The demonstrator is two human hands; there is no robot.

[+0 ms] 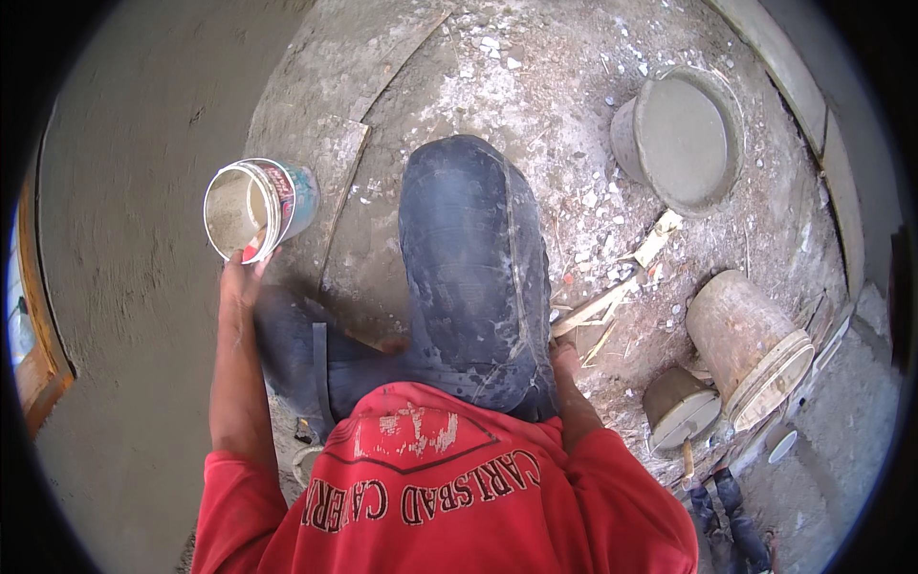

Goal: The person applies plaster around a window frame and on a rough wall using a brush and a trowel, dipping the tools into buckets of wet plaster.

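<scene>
Shirt [440, 497]: red, with printed lettering, filling the lower middle of the view, nearest the camera.
Left forearm [232, 383]: bare, rising from the red sleeve along the left side toward the cup.
Left hand [239, 277]: fingers closed on the lower rim of the cup, thumb side against its edge; the cup is held up in the air beside the wall.
Cup [256, 209]: small plastic tub, tilted so its open mouth faces the camera; the inside is coated with grey-beige mortar, the outside carries a coloured label. It lies left of the knee and close to the wall.
Right hand [564, 359]: tucked behind the right edge of the knee; only a little of it shows, so the finger state cannot be told.
Knee [473, 258]: bent, in dusty dark trousers, at the centre of the view.
Wall [134, 239]: smooth grey plaster, filling the left side.
Wood scraps [612, 287]: pale splinters on the rubble-strewn floor, just right of the knee.
Tipped bucket [751, 349]: dirty, lying on its side at right, with a smaller pot [681, 407] just beside it.
Pan [684, 139]: round, filled with grey mortar, farthest at upper right.
</scene>
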